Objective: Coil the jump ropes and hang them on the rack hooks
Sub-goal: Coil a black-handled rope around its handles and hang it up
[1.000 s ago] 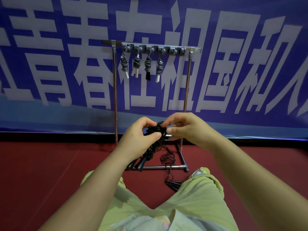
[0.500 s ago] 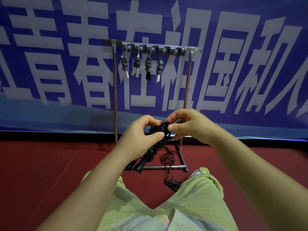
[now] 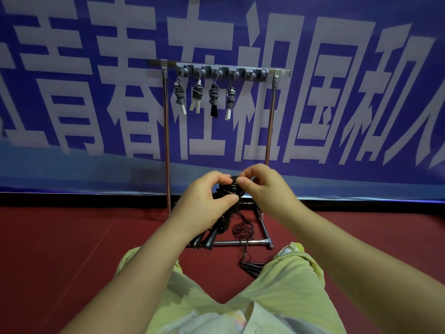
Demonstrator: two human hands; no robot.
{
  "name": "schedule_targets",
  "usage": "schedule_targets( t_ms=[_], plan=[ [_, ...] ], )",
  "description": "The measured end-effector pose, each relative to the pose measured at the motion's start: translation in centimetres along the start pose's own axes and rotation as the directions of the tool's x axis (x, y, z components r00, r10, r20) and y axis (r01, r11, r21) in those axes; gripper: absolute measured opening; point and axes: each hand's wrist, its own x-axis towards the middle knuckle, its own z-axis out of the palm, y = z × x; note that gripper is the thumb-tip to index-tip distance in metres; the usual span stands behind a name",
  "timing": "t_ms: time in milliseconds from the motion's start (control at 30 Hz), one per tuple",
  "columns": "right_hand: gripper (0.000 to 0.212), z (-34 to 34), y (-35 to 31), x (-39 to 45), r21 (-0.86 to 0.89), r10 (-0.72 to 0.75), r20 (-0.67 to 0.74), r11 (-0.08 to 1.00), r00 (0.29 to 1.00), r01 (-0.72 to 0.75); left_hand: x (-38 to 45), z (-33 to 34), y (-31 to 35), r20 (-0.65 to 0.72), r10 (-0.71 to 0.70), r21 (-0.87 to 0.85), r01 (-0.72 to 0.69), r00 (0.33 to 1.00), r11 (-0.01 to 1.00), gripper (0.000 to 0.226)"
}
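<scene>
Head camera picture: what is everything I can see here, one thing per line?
rack: one, silver metal, standing on the floor before the banner
hook strip: one, grey, along the rack's top bar
hung ropes: four coiled bundles, grey cord, three with white handles and one with black, on the left hooks
held rope: one, black, partly coiled, handles hanging down
loose rope: one, black, tangled on the floor by the rack's base
banner: one, blue with large white characters, on the wall
floor: dark red
trousers: light yellow-green, bottom of view
left hand: grips the black bundle
right hand: pinches the cord at the bundle's top
</scene>
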Motion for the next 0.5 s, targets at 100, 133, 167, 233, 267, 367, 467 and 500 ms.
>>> schedule_targets(
  t_ms=[100,133,167,233,267,367,467,500],
  plan=[
    [0.011,-0.4,0.3,0.1,0.22,0.093,0.083,0.969,0.992,-0.109,0.4,-0.4,-0.1,0.009,-0.005,-0.061,0.006,1.0,0.998,0.025],
    [0.015,-1.0,0.4,0.4,0.236,0.136,0.154,0.957,0.979,-0.17,0.4,-0.5,-0.2,0.024,-0.014,-0.07,0.016,1.0,0.997,0.025],
    [0.021,-1.6,0.5,0.8,0.202,0.171,0.212,0.956,0.962,-0.214,0.3,-0.4,-0.4,0.041,-0.02,-0.069,0.023,0.999,0.997,0.026],
    [0.022,-2.3,0.4,1.4,0.091,0.211,0.289,0.965,0.934,-0.246,0.0,0.0,-0.8,0.057,-0.019,-0.066,0.023,0.998,0.998,0.027],
    [0.017,-2.4,0.3,1.6,0.076,0.216,0.315,0.965,0.924,-0.252,-0.1,0.2,-1.0,0.056,-0.021,-0.078,0.025,0.998,0.997,0.027],
    [0.025,-2.3,0.4,2.0,0.232,0.221,0.319,0.925,0.922,-0.302,0.4,0.8,-1.3,0.051,-0.032,-0.132,0.038,0.998,0.99,0.026],
    [0.011,-1.7,0.8,2.6,0.434,0.298,0.211,0.825,0.931,-0.362,1.6,1.1,-1.0,0.055,-0.033,-0.184,0.043,0.998,0.982,0.024],
    [0.008,-1.4,0.9,2.8,0.496,0.337,0.179,0.781,0.924,-0.381,2.0,1.1,-0.9,0.075,-0.039,-0.195,0.053,0.996,0.979,0.024]
  ],
)
